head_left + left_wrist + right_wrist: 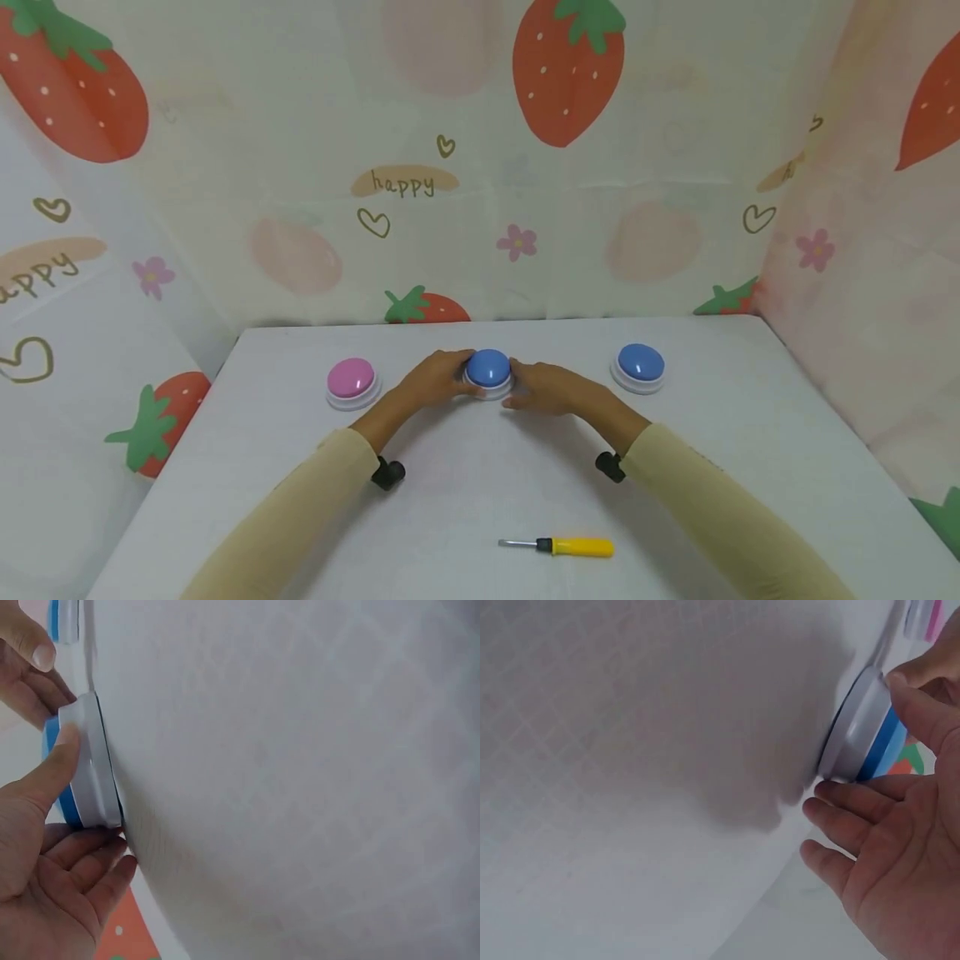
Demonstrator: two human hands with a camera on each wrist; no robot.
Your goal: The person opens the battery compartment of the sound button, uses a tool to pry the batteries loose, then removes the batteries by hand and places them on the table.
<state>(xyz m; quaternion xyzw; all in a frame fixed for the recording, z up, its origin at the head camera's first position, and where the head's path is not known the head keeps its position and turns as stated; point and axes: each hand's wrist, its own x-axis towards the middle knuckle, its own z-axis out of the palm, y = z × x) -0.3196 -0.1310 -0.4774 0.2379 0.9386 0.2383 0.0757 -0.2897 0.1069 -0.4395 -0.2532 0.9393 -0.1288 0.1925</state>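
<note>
In the head view, a round blue push button (pixel 488 367) on a white base stands at the middle of the table's far side, between both hands. The left hand (pixel 441 377) holds it from the left. Its thumb (pixel 61 766) lies along the front of the base in the left wrist view, with the other fingers around the side and back. From the right, the right hand (pixel 551 387) reaches to the same button, its fingers loosely extended. Fingertips (pixel 826 789) come right at the base in the right wrist view, while its thumb stands off the front.
A pink push button (pixel 351 378) stands to the left on the white table (pixel 450 500), and another blue push button (pixel 641 363) to the right. Nearer the front lies a screwdriver (pixel 581 547) with a yellow handle. Strawberry-print cloth (pixel 570 192) rises behind the table and at both sides.
</note>
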